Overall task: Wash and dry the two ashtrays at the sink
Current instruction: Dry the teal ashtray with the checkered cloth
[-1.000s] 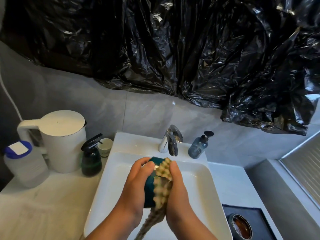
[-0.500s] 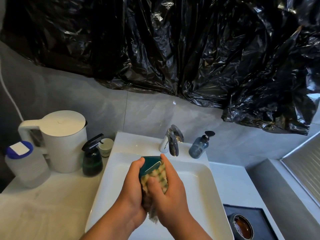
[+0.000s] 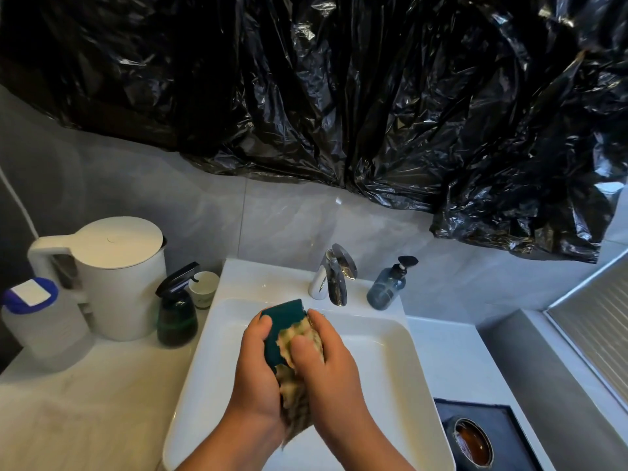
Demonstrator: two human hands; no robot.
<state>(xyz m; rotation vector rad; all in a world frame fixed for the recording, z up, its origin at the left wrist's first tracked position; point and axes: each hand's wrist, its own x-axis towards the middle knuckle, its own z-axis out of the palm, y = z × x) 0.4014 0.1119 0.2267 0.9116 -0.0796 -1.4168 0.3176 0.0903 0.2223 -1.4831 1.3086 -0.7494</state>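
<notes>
Over the white sink basin [image 3: 390,362] my left hand [image 3: 256,365] grips a dark teal ashtray [image 3: 282,317], held on edge. My right hand [image 3: 328,362] presses a beige checked cloth [image 3: 299,385] against the ashtray's face, thumb on the cloth; the cloth's tail hangs down between my wrists. A second ashtray [image 3: 472,443], round with an amber inside, sits on a dark tray [image 3: 509,426] at the lower right of the counter.
A chrome tap [image 3: 336,277] stands behind the basin, with no water visible. A blue soap pump bottle [image 3: 387,287] is to its right. Left of the sink stand a dark spray bottle [image 3: 176,314], a small cup [image 3: 204,288], a white kettle [image 3: 115,277] and a plastic jug [image 3: 37,321].
My right hand has wrapped the cloth over the ashtray's face and shifted across it. My left hand has turned the ashtray slightly.
</notes>
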